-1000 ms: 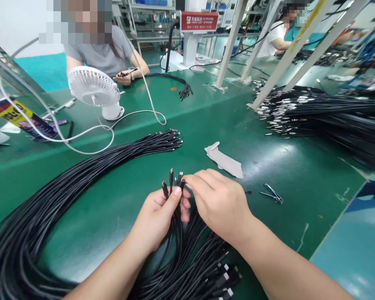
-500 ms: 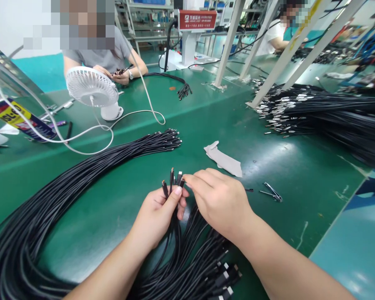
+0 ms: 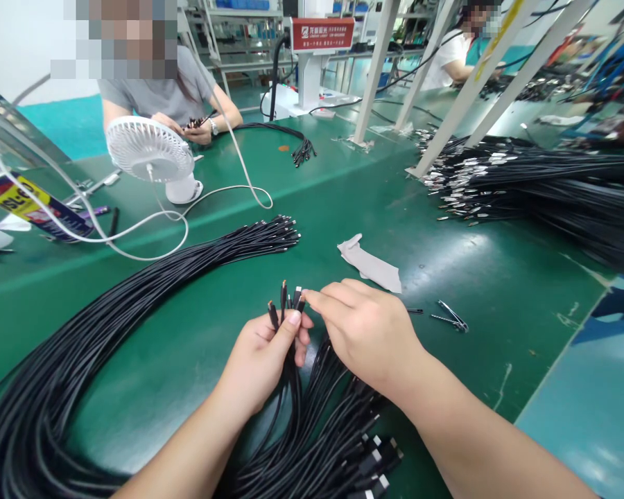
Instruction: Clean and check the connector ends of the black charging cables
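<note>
Several black USB cables (image 3: 290, 371) are gripped in my left hand (image 3: 263, 353), their connector ends (image 3: 283, 294) fanned upward between thumb and fingers. Some tips look orange-brown, others silver. My right hand (image 3: 369, 333) is closed, with thumb and forefinger pinched at the tip of the rightmost connector (image 3: 300, 301). What lies between those fingertips is too small and covered to make out. Below my hands, a loose pile of black cables (image 3: 312, 443) spreads over the green table (image 3: 473, 291), with metal plugs at its lower right end.
A long cable bundle (image 3: 135, 294) curves along the left. Beyond it stand a white fan (image 3: 150, 149) with its cord and a spray can (image 3: 36, 208). A pale cloth strip (image 3: 371, 263) and metal tweezers (image 3: 451, 317) lie right. More cables (image 3: 525, 173) are heaped far right, behind slanted posts. A co-worker (image 3: 161, 90) sits opposite.
My hands keep nearly the same pose at the connectors. The whole view has shifted slightly; nothing on the table has visibly moved.
</note>
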Tool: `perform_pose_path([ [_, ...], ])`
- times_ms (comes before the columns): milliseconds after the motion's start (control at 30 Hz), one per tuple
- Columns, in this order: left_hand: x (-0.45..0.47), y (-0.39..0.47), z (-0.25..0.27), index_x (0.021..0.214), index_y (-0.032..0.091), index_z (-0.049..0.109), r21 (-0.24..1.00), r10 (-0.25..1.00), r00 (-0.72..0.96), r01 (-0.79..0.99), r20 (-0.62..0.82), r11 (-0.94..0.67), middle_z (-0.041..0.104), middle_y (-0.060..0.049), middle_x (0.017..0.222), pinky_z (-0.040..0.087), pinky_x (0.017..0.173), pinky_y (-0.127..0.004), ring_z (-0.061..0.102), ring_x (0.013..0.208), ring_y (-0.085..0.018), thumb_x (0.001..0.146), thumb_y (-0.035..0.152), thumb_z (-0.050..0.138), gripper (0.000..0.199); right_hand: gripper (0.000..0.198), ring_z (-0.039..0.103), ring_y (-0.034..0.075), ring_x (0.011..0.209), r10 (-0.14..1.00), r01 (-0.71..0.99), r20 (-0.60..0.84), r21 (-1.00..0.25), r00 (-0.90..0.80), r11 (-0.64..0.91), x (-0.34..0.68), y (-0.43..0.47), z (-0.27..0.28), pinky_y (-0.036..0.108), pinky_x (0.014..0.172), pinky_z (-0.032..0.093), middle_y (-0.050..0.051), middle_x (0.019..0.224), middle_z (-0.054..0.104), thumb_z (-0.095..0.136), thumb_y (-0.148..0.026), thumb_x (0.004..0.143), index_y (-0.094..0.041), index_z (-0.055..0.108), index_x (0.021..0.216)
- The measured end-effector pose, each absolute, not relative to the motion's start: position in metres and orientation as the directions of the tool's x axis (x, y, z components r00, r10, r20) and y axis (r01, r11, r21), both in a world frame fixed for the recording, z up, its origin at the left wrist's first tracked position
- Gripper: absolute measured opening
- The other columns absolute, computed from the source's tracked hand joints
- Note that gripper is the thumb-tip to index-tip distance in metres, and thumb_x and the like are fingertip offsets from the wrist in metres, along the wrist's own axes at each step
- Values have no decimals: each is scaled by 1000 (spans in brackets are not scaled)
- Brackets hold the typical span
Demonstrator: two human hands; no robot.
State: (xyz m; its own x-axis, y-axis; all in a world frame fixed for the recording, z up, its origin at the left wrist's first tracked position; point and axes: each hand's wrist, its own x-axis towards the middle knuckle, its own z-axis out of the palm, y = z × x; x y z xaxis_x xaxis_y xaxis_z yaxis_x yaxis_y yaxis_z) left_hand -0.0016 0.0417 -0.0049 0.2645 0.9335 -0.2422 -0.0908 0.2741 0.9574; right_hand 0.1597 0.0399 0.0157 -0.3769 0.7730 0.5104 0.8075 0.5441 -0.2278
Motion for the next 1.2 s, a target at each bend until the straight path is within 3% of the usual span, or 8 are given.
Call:
perform_pose_path([
  [267, -3, 41, -3, 74, 13, 67, 901, 895, 347, -226, -280, 370, 57, 1, 56, 37, 51, -23, 47, 47, -9, 83, 43, 63, 31, 33, 58, 19, 73, 764, 816, 528, -209, -370, 539, 162, 38, 18, 30, 60, 39, 3, 84, 70, 40, -13, 93, -14, 70, 108],
  [500, -2, 42, 0, 74, 13, 66, 847, 872, 381, -308, -308, 433, 59, 0, 61, 38, 49, -23, 48, 46, -8, 79, 42, 68, 29, 26, 61, 16, 75, 876, 717, 409, -527, -256, 456, 163, 40, 22, 27, 65, 43, 3, 86, 67, 43, -15, 94, -17, 68, 103],
  [633, -1, 41, 1, 72, 13, 66, 856, 868, 395, -290, -301, 429, 58, 1, 60, 37, 49, -23, 47, 46, -8, 79, 43, 69, 30, 21, 62, 16, 83, 915, 583, 318, -706, -247, 402, 161, 41, 20, 28, 72, 47, 3, 91, 67, 47, -18, 93, -20, 65, 105],
  [733, -1, 39, 1, 67, 13, 65, 898, 877, 401, -226, -267, 377, 56, 1, 54, 37, 52, -24, 48, 48, -9, 80, 44, 67, 34, 12, 62, 15, 75, 934, 429, 277, -833, -226, 351, 157, 42, 20, 27, 69, 48, 2, 83, 67, 55, -23, 91, -20, 65, 94],
  [833, -3, 38, 0, 70, 13, 68, 912, 882, 390, -193, -267, 361, 57, 1, 55, 37, 52, -24, 49, 48, -10, 79, 44, 69, 31, 17, 55, 12, 58, 944, 363, 301, -871, -137, 331, 156, 46, 25, 23, 56, 44, -1, 63, 60, 57, -21, 87, -18, 61, 71],
  [933, -3, 39, 0, 75, 13, 70, 895, 884, 363, -220, -294, 387, 57, 1, 57, 36, 51, -24, 48, 47, -9, 78, 41, 70, 28, 20, 45, 10, 51, 951, 426, 304, -855, -51, 296, 162, 51, 31, 23, 49, 36, -3, 57, 51, 56, -22, 86, -18, 56, 67],
  [1067, -3, 40, 1, 79, 13, 72, 876, 900, 306, -277, -309, 395, 58, 1, 61, 36, 50, -24, 48, 48, -8, 77, 40, 71, 28, 13, 44, 10, 57, 980, 420, 113, -891, -164, 173, 171, 53, 33, 23, 52, 35, -3, 64, 49, 55, -23, 87, -18, 54, 75],
  [1200, -2, 41, 1, 86, 12, 73, 856, 909, 258, -328, -326, 400, 58, 0, 64, 36, 50, -25, 47, 48, -8, 77, 38, 72, 28, 15, 42, 10, 59, 924, 500, -65, -854, -376, 143, 174, 53, 28, 22, 53, 33, -5, 64, 46, 50, -25, 91, -18, 54, 78],
])
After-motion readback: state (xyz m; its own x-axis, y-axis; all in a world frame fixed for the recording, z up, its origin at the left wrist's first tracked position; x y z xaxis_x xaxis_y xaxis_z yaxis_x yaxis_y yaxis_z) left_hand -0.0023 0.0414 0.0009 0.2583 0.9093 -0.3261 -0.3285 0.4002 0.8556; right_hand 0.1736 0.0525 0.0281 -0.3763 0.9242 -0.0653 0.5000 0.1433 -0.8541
